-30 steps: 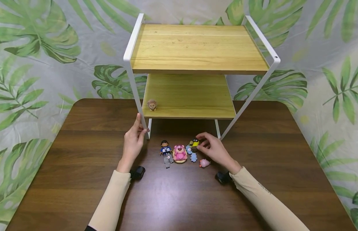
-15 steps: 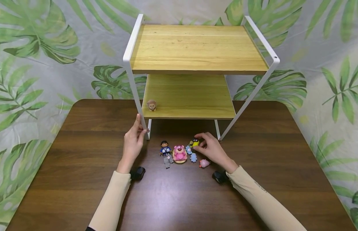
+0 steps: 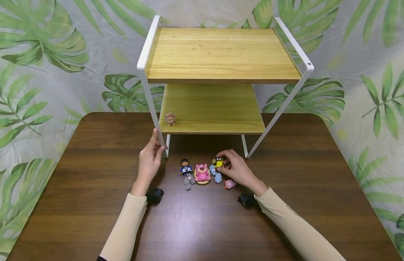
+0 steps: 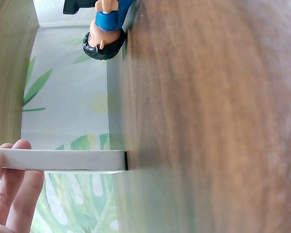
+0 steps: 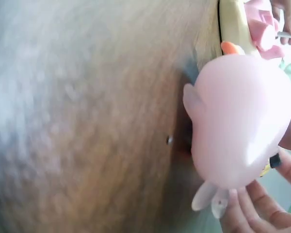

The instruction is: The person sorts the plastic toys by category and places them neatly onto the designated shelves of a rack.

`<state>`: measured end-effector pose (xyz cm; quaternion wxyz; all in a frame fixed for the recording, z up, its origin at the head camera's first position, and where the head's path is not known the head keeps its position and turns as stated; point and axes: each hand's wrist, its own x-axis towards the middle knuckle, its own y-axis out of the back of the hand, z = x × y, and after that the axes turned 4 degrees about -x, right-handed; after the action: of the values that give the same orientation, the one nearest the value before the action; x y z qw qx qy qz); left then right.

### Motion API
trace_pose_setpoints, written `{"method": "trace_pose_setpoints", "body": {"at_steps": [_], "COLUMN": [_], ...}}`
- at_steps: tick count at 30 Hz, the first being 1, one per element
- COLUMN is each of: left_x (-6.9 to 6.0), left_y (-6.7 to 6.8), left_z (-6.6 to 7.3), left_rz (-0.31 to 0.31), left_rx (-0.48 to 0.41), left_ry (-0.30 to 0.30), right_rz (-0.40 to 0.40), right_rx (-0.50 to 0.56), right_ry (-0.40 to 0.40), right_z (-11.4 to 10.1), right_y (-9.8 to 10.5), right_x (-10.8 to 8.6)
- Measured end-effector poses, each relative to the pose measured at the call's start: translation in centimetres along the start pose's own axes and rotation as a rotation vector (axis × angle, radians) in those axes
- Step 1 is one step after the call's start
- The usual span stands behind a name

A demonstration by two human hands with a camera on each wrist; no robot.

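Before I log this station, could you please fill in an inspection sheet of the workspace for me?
Surface: brown, wood-grained table, with a two-board shelf standing on it.
Job's things: yellow figure in the right hand; whether it is lifted is unclear.
Clutter: man figure, bear, two blue pieces and pink toy on the table; lion on the lower board, near its front left corner.
Grippers: bare hands; the left hand grips the shelf's left front leg, the right pinches the yellow figure.
Cables: nothing seen.
Surroundings: leaf-print cloth behind and at both sides.
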<state>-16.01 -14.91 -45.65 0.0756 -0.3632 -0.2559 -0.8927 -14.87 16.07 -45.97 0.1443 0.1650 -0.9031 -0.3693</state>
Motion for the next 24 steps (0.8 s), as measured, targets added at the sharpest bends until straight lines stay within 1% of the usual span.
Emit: {"method": "trace_pose_setpoints", "body": {"at_steps": [5,9,12,18,24], "left_x": [-0.05,-0.06,-0.07,-0.05,-0.04], "left_y": [-0.05,-0.03,0.01,-0.01,-0.06], "left_z": [-0.14,-0.17,-0.10,-0.16,-0.29], "left_rz": [-0.002,-0.004,-0.006,-0.004,0.002], "left_rx": [-0.004,0.003,0.008,0.003,0.004], "left_ry": [0.001,0.012,0.017,0.000,-0.004], "right_rz": [-0.040,-0.038,-0.029,0.024,0.052], "right_rx": [0.038,0.061,0.066,0.066,0.103], "right_ry": [-0.017,-0.008,0.000,0.026,0.056], "right_z": [-0.01,-0.07,-0.07,0.00,-0.60], "right_y": [-0.09,-0.11,-0.14,-0.01,0.46], "right_x": [0.04,0.05,0.00,-0.14,-0.23]}}
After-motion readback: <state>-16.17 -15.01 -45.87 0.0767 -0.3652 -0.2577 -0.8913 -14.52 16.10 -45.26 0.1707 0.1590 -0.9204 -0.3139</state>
